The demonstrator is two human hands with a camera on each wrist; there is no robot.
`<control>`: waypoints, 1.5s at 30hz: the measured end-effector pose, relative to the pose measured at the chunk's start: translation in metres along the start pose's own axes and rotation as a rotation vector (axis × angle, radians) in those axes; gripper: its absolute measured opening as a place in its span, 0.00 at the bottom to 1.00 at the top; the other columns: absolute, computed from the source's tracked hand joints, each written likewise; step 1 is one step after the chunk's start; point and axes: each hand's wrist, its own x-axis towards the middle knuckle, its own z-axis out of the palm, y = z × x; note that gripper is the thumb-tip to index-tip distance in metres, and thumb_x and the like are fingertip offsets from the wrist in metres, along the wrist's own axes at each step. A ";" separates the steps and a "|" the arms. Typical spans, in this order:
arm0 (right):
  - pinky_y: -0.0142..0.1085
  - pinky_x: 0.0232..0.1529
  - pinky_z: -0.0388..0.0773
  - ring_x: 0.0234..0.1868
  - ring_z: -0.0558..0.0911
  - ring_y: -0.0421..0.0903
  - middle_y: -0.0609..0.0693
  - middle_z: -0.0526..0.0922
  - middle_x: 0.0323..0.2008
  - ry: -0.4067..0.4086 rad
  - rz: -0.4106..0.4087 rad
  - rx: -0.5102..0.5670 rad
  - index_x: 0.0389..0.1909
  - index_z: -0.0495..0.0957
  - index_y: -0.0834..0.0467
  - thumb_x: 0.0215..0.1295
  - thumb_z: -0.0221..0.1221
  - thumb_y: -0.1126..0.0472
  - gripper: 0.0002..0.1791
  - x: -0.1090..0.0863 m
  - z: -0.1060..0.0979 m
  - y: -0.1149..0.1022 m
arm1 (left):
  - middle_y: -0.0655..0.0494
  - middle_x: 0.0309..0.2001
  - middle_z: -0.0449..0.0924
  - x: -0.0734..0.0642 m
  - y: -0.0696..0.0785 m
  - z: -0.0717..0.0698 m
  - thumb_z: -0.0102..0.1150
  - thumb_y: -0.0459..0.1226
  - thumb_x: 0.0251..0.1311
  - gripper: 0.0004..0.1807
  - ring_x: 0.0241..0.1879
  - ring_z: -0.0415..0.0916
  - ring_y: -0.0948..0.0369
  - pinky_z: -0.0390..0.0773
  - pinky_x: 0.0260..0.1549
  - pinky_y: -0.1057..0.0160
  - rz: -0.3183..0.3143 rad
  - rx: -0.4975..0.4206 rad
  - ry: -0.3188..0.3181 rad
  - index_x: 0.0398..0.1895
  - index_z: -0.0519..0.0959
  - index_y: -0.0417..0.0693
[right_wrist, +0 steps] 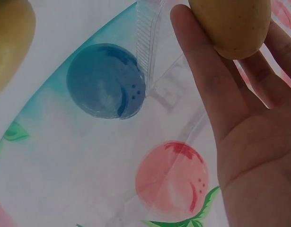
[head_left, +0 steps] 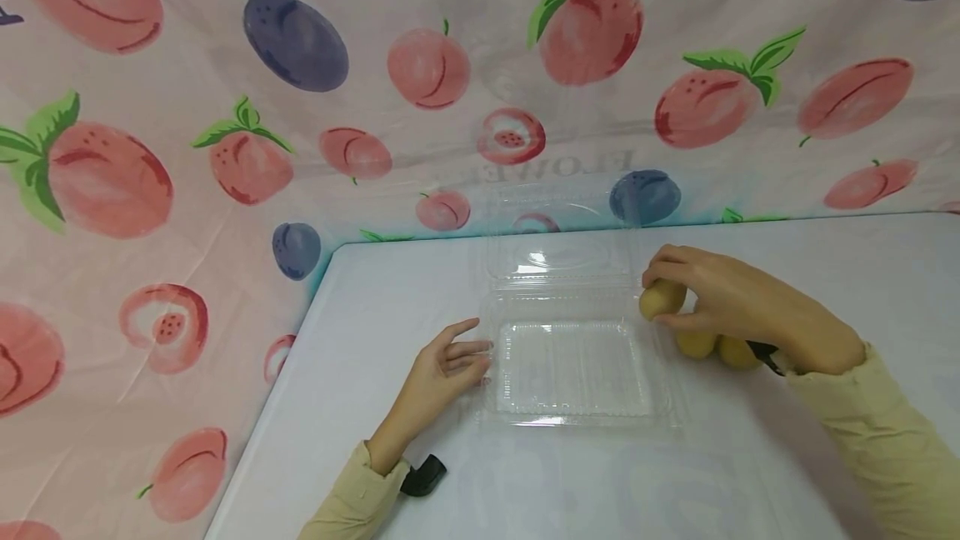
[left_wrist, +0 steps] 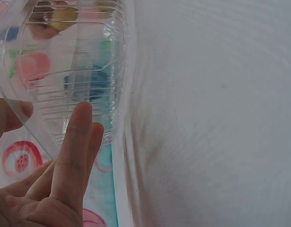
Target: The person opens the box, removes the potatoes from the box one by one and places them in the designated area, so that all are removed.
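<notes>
A clear plastic clamshell box [head_left: 573, 365] lies opened on the white table, its lid [head_left: 558, 232] raised at the back. At the box's left rim is my left hand [head_left: 453, 361], its fingers fairly straight and the tips touching the plastic. In the left wrist view, fingers [left_wrist: 74, 146] overlap the box's ribbed wall [left_wrist: 69, 90]. My right hand [head_left: 723, 294] pinches a yellow-brown potato [head_left: 663, 299] between thumb and fingers, just beyond the box's right edge. The right wrist view shows that potato [right_wrist: 233, 28] against the fingers, smooth with tiny specks.
More potatoes [head_left: 696, 343] sit on the table under my right hand, partly hidden by it. Behind the table [head_left: 405, 282] hangs a fruit-print cloth [head_left: 360, 65], which also runs down the left side. A black strap piece [head_left: 423, 476] juts from my left sleeve.
</notes>
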 end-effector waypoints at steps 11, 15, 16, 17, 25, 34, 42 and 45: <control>0.34 0.35 0.83 0.40 0.78 0.37 0.42 0.77 0.43 0.057 -0.001 -0.001 0.41 0.81 0.53 0.48 0.76 0.59 0.19 -0.007 0.002 0.009 | 0.39 0.60 0.77 0.000 -0.001 0.000 0.64 0.36 0.65 0.35 0.57 0.79 0.46 0.86 0.46 0.62 0.004 0.007 -0.002 0.73 0.62 0.46; 0.35 0.35 0.83 0.40 0.78 0.37 0.42 0.77 0.43 0.073 0.009 -0.015 0.41 0.81 0.52 0.48 0.77 0.58 0.19 -0.009 0.003 0.013 | 0.38 0.60 0.77 0.000 0.000 -0.001 0.64 0.36 0.65 0.35 0.57 0.79 0.47 0.86 0.46 0.63 0.007 0.012 0.000 0.73 0.62 0.46; 0.35 0.35 0.82 0.40 0.78 0.37 0.42 0.77 0.43 0.074 0.011 -0.019 0.41 0.81 0.52 0.48 0.77 0.58 0.19 -0.009 0.004 0.014 | 0.38 0.60 0.77 0.000 0.000 -0.001 0.64 0.36 0.65 0.35 0.57 0.79 0.47 0.86 0.46 0.63 0.007 0.014 0.001 0.73 0.62 0.45; 0.36 0.36 0.82 0.40 0.78 0.37 0.42 0.77 0.43 0.074 0.014 -0.024 0.41 0.81 0.52 0.48 0.77 0.58 0.19 -0.010 0.004 0.015 | 0.38 0.60 0.77 0.000 0.000 -0.001 0.64 0.36 0.65 0.35 0.57 0.79 0.47 0.86 0.46 0.63 0.006 0.016 0.003 0.73 0.62 0.45; 0.38 0.36 0.82 0.39 0.78 0.38 0.43 0.78 0.42 0.076 0.032 -0.039 0.40 0.81 0.53 0.47 0.77 0.57 0.19 -0.012 0.008 0.022 | 0.38 0.60 0.78 0.000 0.000 0.000 0.64 0.36 0.65 0.35 0.57 0.79 0.47 0.86 0.45 0.63 -0.003 0.010 0.006 0.73 0.61 0.44; 0.38 0.37 0.81 0.38 0.78 0.38 0.43 0.78 0.41 0.067 0.074 -0.013 0.39 0.82 0.53 0.48 0.77 0.58 0.18 -0.013 0.009 0.027 | 0.38 0.60 0.78 0.000 -0.001 0.000 0.64 0.35 0.65 0.35 0.57 0.79 0.47 0.86 0.45 0.62 -0.001 -0.002 0.002 0.73 0.62 0.45; 0.41 0.41 0.82 0.41 0.78 0.40 0.45 0.78 0.43 -0.061 0.163 0.050 0.43 0.82 0.55 0.55 0.73 0.56 0.16 -0.011 0.016 0.029 | 0.37 0.59 0.78 0.000 -0.002 0.000 0.64 0.35 0.65 0.35 0.56 0.79 0.47 0.86 0.45 0.63 0.009 0.007 0.003 0.73 0.61 0.44; 0.41 0.43 0.81 0.41 0.78 0.40 0.44 0.78 0.43 -0.082 0.175 0.066 0.43 0.82 0.55 0.56 0.72 0.55 0.16 -0.011 0.019 0.030 | 0.38 0.59 0.78 0.000 -0.001 0.000 0.64 0.35 0.65 0.35 0.56 0.80 0.47 0.86 0.45 0.64 0.009 0.013 0.007 0.73 0.62 0.44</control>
